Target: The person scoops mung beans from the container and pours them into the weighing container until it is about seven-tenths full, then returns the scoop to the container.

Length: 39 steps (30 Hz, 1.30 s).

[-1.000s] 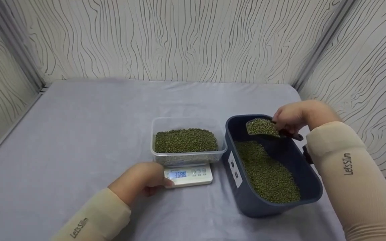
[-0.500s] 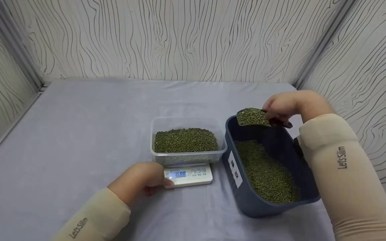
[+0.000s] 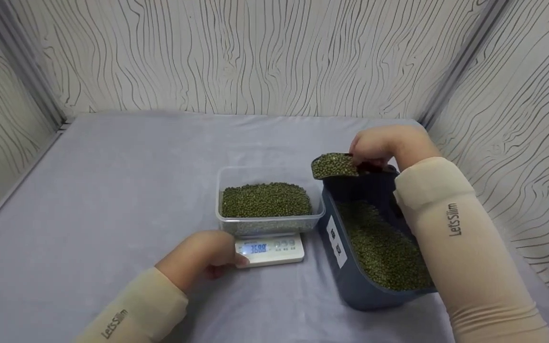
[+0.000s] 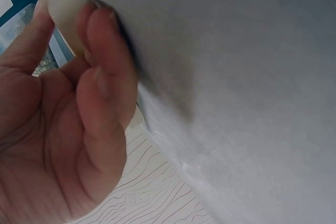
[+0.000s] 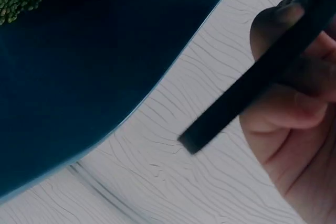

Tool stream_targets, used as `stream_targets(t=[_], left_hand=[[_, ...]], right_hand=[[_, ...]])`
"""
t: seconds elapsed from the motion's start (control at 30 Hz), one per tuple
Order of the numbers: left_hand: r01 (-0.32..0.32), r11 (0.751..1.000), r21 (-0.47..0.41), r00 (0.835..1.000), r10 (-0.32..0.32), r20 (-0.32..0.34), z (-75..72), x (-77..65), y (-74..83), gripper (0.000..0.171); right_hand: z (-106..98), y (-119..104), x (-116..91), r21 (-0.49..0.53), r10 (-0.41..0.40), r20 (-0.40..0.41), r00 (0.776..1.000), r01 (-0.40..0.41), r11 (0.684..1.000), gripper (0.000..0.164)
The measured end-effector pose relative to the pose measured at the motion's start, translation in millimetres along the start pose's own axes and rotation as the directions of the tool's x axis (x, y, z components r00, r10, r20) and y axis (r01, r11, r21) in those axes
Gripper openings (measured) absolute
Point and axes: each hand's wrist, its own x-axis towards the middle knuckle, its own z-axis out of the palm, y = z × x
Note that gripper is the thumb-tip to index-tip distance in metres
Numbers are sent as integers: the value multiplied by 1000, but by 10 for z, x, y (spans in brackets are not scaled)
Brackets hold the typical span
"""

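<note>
My right hand [image 3: 375, 144] grips the dark handle of a scoop [image 5: 231, 107] heaped with green mung beans [image 3: 334, 165]. The scoop is held level above the far left corner of a dark blue bin [image 3: 358, 290], close to the clear plastic container [image 3: 270, 225]. That container holds a bed of mung beans [image 3: 265, 200] and sits on a white kitchen scale [image 3: 277, 258], whose lit display reads 368.8. At the scale's front left corner, my left hand [image 3: 202, 251] pinches the edge, thumb on top; the left wrist view shows the other fingers curled beside it.
More mung beans [image 3: 384, 252] lie in the bin, banked toward its near left side. A white label [image 3: 336, 242] is on the bin's left wall. A pale cloth [image 3: 136, 176] covers the table, and patterned panels [image 3: 255, 57] enclose it.
My right hand has lifted the full scoop out of the bin and carried it left toward the clear container. The left hand and the scale's reading stay the same.
</note>
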Motion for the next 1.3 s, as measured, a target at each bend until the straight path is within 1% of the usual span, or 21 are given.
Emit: stream_targets(t=[0.13,0.23,0.3,0.43,0.53,0.63,0.7,0.77,0.87,0.97,1.07,1.2,1.3], left_hand=[[-1,999,-38,1000,1,5,3,1,0,44],[-5,999,-40,1000,5,3,4,3,-3,44],[-8,999,-31,1000,8,3,3,7,-3,44],[12,999,-35,1000,-12,6,1,26,4,44],[38,997,-65,999,-38,11,3,34,11,43],[42,995,-90,999,-41,13,6,26,11,41],[37,994,-104,999,-36,12,6,16,10,40],[30,993,-111,1000,-29,9,4,4,11,40],[30,992,-123,1000,-29,12,-2,-10,14,39],[36,991,-127,999,-32,28,-5,-16,15,39],[32,993,-113,999,-29,36,-5,-16,11,40],[23,992,-121,1000,-20,24,1,-13,7,39],[26,990,-137,999,-23,27,3,-4,9,37]], right_hand=[[-6,-49,-3,-85,19,-22,1000,-20,996,24],[-15,-76,-12,-151,20,-50,999,-28,988,24],[-21,-94,-25,-177,21,-67,998,-32,984,25],[-29,-122,-61,-214,-5,-114,993,-19,977,25],[-33,-153,-90,-286,-50,-166,985,0,958,24],[-35,-220,-122,-362,-65,-210,976,-16,932,23],[-33,-281,-143,-392,-48,-226,973,-45,919,23],[-27,-358,-163,-417,-16,-240,971,-89,905,22],[-11,-487,-188,-467,29,-275,961,-160,870,23],[23,-610,-204,-523,49,-339,939,-232,820,25],[74,-712,-211,-566,42,-403,914,-285,774,25],[137,-815,-197,-599,24,-463,886,-333,729,20],[177,-865,-171,-620,8,-494,870,-358,699,19]])
